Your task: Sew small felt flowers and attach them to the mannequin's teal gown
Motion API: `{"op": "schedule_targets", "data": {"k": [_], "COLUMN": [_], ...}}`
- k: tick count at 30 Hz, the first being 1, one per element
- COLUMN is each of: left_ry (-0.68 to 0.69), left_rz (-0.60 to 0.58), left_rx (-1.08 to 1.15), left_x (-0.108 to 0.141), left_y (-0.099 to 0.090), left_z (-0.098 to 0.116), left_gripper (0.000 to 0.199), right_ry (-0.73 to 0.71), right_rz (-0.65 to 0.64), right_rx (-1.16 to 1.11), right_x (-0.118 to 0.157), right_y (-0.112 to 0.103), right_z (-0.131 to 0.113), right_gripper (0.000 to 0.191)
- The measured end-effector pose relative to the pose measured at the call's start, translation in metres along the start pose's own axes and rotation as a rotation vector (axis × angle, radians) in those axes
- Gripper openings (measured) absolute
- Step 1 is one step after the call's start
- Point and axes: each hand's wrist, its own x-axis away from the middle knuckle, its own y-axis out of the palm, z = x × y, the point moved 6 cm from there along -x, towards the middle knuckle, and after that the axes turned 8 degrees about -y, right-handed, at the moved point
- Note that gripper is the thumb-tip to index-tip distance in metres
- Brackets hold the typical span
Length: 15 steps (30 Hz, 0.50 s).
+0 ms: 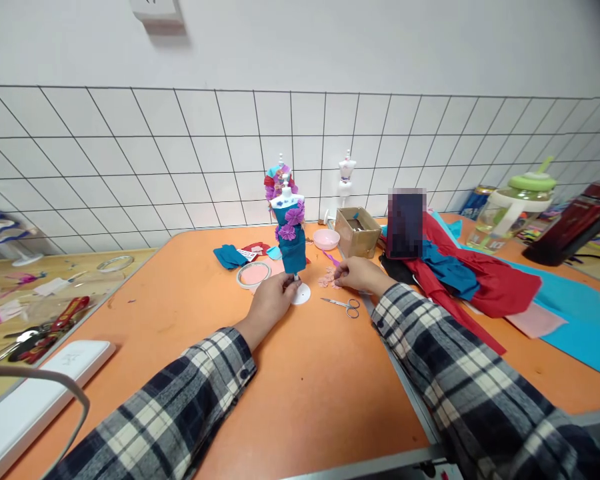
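My left hand (275, 299) is closed around the lower pole of a small dress-form mannequin (293, 253), just above its round white base. The mannequin stands upright in a teal fabric dress with purple flowers down the front. My right hand (360, 275) has its fingers pinched together at the edge of a few pale pink flower pieces (325, 277) on the table. What sits between those fingertips is too small to make out. Small scissors (349, 307) lie in front of my right hand. A purple tool (331, 259), perhaps tweezers, lies behind it.
Behind are a second decorated mannequin (270, 190), a bare white one (347, 177), a pink bowl (326, 239) and a cardboard box (357, 230). A tape roll (253, 274) lies left. Red cloth (505, 287), a phone (406, 223) and a lidded jug (510, 213) occupy the right.
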Motion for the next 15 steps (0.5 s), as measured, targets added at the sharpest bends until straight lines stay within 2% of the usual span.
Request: {"op": "schedule_targets", "data": {"k": [4, 11, 15], "left_ry": [0.000, 0.000, -0.005], "left_rz": [-0.007, -0.008, -0.001], "left_rx": [0.006, 0.031, 0.037], "left_x": [0.001, 0.000, -0.001], "left_y": [-0.001, 0.000, 0.001], "left_z": [0.001, -0.001, -0.003], "left_gripper": [0.027, 0.024, 0.024], "right_ry": [-0.042, -0.053, -0.062], "right_rz": [-0.025, 0.152, 0.183], "right_rx": [-0.111, -0.235, -0.386], "right_x": [0.000, 0.001, 0.001], "right_y": [0.005, -0.017, -0.018], "right_z": [0.001, 0.003, 0.003], "right_gripper": [0.010, 0.015, 0.020]}}
